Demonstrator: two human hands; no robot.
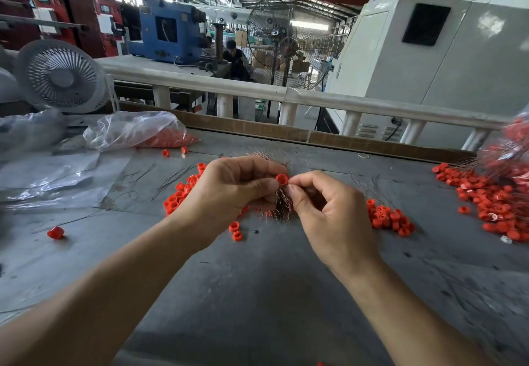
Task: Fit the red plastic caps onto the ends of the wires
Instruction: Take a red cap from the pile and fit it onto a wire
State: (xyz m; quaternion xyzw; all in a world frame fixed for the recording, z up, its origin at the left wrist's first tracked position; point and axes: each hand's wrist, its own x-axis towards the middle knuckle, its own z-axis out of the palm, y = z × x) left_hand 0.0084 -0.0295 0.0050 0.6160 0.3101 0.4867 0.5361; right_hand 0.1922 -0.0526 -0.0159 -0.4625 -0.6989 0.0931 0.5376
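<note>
**A:** Red cap (281, 179) held up at mid-bench, above the copper wire bundle (279, 204): our left hand (237, 185) pinches it between thumb and forefinger, open mouth turned toward the right hand (323, 208).

**B:** And the right hand is closed in a pinch just beside the cap, thumb against fingertips. We judge a single wire end sits in that pinch, though the strand is too fine to make out.

**A:** So the step in hand is threading. We should keep the cap steady and let only the wire travel, straight into the bore.

**B:** Grip close to the tip, we reckon; a thin strand held far back would likely buckle instead of seating.

**A:** Supplies lie all round the bundle: loose caps (179, 196) to its left, another cluster (390, 218) to its right, a larger heap (492, 202) farther right again.

**B:** Beyond the bundle to the left, a plastic bag (134, 129) holds more caps, with spare dark wires (171, 178) between bag and bundle on the grey bench (257, 294).
</note>
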